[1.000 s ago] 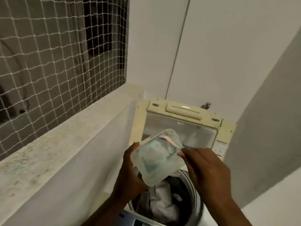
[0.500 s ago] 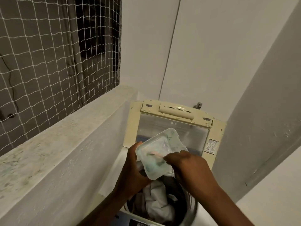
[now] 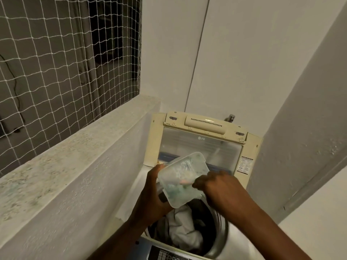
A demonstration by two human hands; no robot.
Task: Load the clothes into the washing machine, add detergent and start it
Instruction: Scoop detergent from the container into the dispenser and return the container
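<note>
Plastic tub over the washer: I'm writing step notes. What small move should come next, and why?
Probably lift the right hand out of the tub and tip its scoop over the clothes: the left hand holds the tub above the open drum, clothes already inside.

Two forearms show over the washing machine — both bare along all their visible length. The left hand, toward the machine's left side, and the right hand, toward its right side, are bare as well — the right one's knuckles slightly blurred.
</note>
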